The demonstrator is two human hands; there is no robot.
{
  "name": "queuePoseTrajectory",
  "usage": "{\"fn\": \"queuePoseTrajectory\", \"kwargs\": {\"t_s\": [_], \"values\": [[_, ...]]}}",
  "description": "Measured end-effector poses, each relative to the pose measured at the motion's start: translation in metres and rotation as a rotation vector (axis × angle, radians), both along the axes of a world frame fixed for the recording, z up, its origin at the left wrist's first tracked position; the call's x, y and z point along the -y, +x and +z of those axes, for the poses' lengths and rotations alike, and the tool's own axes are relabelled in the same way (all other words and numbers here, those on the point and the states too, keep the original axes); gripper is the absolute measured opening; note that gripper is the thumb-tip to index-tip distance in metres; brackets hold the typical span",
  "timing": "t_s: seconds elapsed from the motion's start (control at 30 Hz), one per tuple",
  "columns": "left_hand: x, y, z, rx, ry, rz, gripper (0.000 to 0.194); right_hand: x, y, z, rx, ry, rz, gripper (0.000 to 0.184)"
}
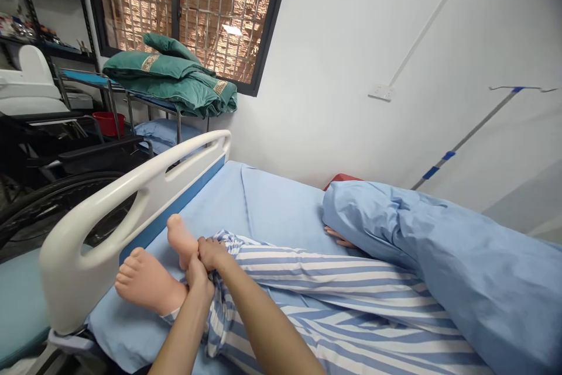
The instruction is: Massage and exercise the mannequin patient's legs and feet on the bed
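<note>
A manikin with smooth, plastic-looking feet lies on the bed in blue-and-white striped trousers [316, 269]. Its far foot [181, 239] points up near the footboard, and its near foot [147, 281] rests closer to me. My left hand [199, 277] is closed around the far ankle from the near side. Beside it, my right hand [213, 253] is closed over the same ankle, at the trouser cuff. The cuff fabric is bunched by my hands; whether the fingers also pinch it is hidden. A light blue quilt [421, 234] covers the upper body, with one manikin hand [338, 237] showing at its edge.
The white footboard [153, 173] rises just past the feet. Beyond it stand a wheelchair [79, 170] and a rack with folded green quilts [175, 74]. A red bucket [108, 123] sits on the floor. An IV pole [469, 135] leans across the wall at right.
</note>
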State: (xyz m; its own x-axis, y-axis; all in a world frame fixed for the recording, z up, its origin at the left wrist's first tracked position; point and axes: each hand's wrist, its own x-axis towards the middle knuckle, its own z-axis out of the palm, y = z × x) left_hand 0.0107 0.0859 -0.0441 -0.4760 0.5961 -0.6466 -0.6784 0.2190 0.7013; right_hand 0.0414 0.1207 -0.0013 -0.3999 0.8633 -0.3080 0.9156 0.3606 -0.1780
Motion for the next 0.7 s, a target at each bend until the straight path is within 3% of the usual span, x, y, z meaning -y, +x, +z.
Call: {"fn": "queuePoseTrajectory", "kwargs": {"t_s": [0.43,0.5,0.7], "values": [[-0.01,0.006,-0.009,0.016,-0.086,0.017,0.035,-0.05,-0.002,-0.011,0.052,-0.322,0.26,0.036],[-0.011,0.006,-0.012,-0.008,-0.095,0.018,0.038,-0.049,0.0,-0.014,0.043,-0.284,0.267,0.035],[-0.01,0.008,-0.013,-0.006,-0.088,0.037,0.04,-0.03,0.011,-0.017,-0.014,0.042,0.201,0.031]]}}
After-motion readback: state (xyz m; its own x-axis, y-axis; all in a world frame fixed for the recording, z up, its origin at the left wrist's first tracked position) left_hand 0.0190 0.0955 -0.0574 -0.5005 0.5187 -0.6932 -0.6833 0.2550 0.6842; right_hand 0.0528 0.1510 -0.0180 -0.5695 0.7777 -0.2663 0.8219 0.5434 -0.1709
